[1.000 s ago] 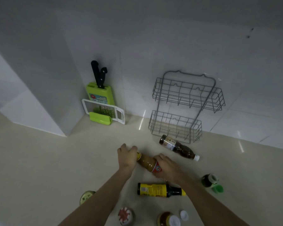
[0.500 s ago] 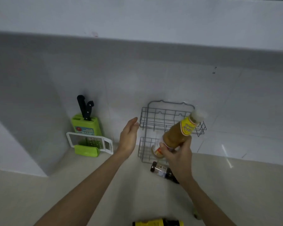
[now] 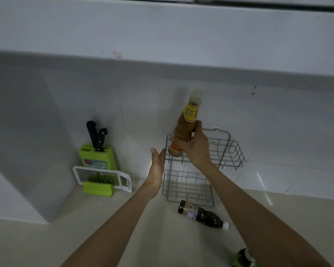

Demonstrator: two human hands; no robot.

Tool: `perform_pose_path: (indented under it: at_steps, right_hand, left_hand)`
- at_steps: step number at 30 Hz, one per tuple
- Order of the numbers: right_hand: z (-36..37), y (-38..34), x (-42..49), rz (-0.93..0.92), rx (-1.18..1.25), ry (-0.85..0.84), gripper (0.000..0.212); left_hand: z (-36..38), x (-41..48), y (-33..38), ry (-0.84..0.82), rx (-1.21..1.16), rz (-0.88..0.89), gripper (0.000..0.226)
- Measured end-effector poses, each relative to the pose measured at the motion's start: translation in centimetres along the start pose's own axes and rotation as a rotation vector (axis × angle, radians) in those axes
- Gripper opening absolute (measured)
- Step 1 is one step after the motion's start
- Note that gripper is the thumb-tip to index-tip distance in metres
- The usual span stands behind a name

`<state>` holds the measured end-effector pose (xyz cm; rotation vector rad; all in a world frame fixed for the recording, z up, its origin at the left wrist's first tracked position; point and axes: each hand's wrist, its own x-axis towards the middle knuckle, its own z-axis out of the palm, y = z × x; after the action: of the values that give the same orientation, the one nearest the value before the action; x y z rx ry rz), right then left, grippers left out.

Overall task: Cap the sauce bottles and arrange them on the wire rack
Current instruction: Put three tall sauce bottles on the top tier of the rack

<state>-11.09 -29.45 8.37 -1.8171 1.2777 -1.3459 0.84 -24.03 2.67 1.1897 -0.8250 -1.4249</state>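
My right hand (image 3: 194,147) grips a tall brown sauce bottle (image 3: 185,124) with a yellow neck label and a pale cap. The bottle stands nearly upright, its base at the left end of the top basket of the grey wire rack (image 3: 231,151). My left hand (image 3: 157,166) is open, fingers straight, just left of the rack and level with its top basket, touching nothing. A dark sauce bottle (image 3: 201,213) with a white cap lies on its side on the counter in front of the lower basket.
A green knife block (image 3: 98,157) with black-handled knives stands at the back left, a white and green grater (image 3: 102,179) leaning against it. A green-capped dark bottle (image 3: 243,258) shows at the bottom edge. A white shelf or cabinet overhangs the tiled wall.
My right hand has lifted the brown bottle from the counter, turned it upright and brought it to the top basket's left end. My left hand let go and rose beside the rack. The view tilted upward.
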Motion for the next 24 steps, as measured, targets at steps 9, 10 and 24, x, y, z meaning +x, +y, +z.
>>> perform_pose_path:
  at_steps: [9,10,24]
  right_hand:
    - [1.2,0.9,0.3,-0.012,-0.181,-0.151,0.065]
    - [1.2,1.0,0.3,-0.016,-0.197,-0.156,0.067]
    - [-1.4,3.0,-7.2,-0.046,-0.076,0.13,0.049]
  left_hand:
    - [-1.5,1.0,-0.7,-0.127,0.012,-0.013,0.076]
    - [-1.5,0.9,-0.7,-0.126,0.016,-0.016,0.077]
    - [-0.3,-2.7,-3.8,0.182,0.23,0.058,0.061]
